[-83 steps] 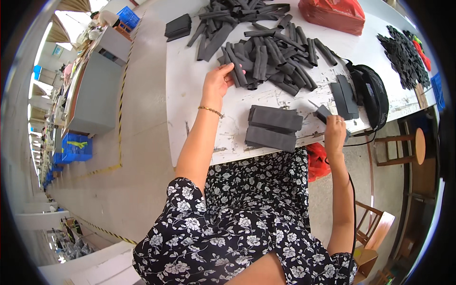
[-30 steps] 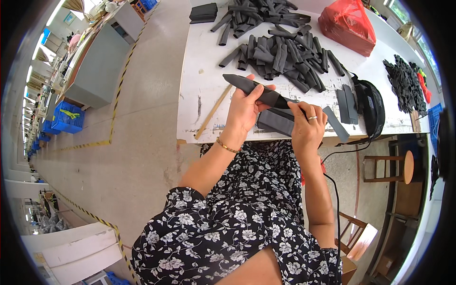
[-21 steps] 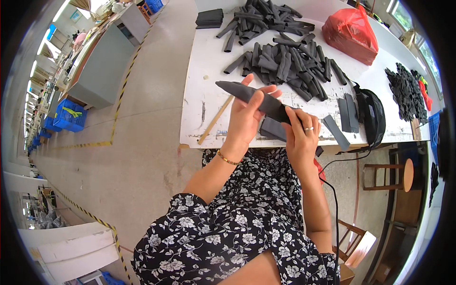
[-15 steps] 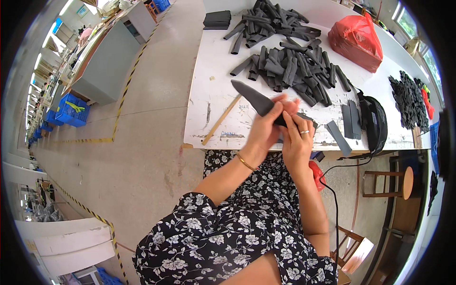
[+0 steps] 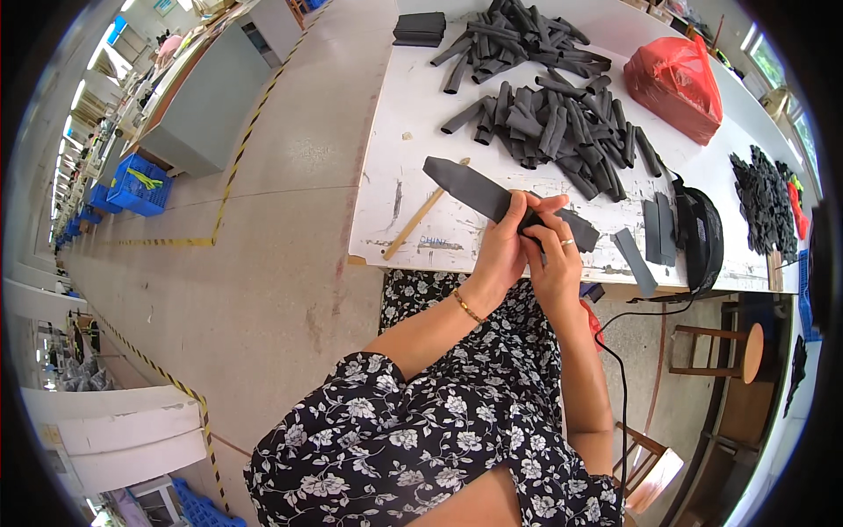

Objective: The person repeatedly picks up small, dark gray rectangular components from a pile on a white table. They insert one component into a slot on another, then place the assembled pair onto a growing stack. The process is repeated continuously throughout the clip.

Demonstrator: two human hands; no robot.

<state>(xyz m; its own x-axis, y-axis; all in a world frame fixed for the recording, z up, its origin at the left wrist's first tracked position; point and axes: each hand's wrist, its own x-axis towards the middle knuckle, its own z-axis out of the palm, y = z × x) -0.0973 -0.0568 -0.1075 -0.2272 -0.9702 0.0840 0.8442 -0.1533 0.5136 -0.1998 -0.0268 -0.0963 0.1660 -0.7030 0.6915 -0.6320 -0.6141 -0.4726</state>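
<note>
A dark grey strip of cloth-like material (image 5: 471, 191) is held in both my hands above the near edge of the white table. Its pointed end sticks out to the left, and another part shows past my fingers on the right. My left hand (image 5: 502, 252) grips it near the middle, thumb on top. Right beside it, my right hand (image 5: 555, 263), with a ring on one finger, pinches the same piece. Fingers hide the part between the hands. A wooden stick (image 5: 411, 227) lies on the table, partly behind the strip.
Beyond my hands lies a heap of rolled dark tubes (image 5: 549, 123). A flat dark stack (image 5: 420, 29) sits at the far left corner, a red plastic bag (image 5: 674, 88) at the far right. Flat strips (image 5: 659, 230) and a black rounded item (image 5: 700, 237) with a cord are rightward.
The strip looked curled and tapered earlier; now it appears flatter, with more of it showing right of my fingers. Both hands still hold it. The whole view has shifted slightly.
</note>
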